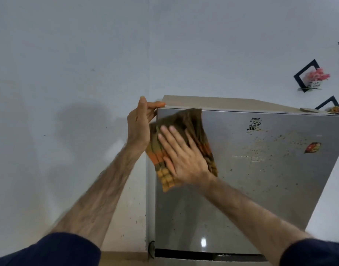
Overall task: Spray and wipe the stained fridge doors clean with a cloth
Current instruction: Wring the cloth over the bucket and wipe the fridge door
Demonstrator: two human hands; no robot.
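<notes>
The right hand point(184, 158) presses a checked cloth point(186, 131) flat against the upper left of the fridge door point(261, 179), fingers straight and spread. The left hand point(140, 123) grips the door's top left corner, fingers curled round the edge. Brown specks dot the door's right half

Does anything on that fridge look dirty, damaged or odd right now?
Yes. The upper fridge door is speckled with brownish stains across its right half, right of the checked cloth that the right hand presses flat. A black scribble-like mark sits near the top edge.
</notes>
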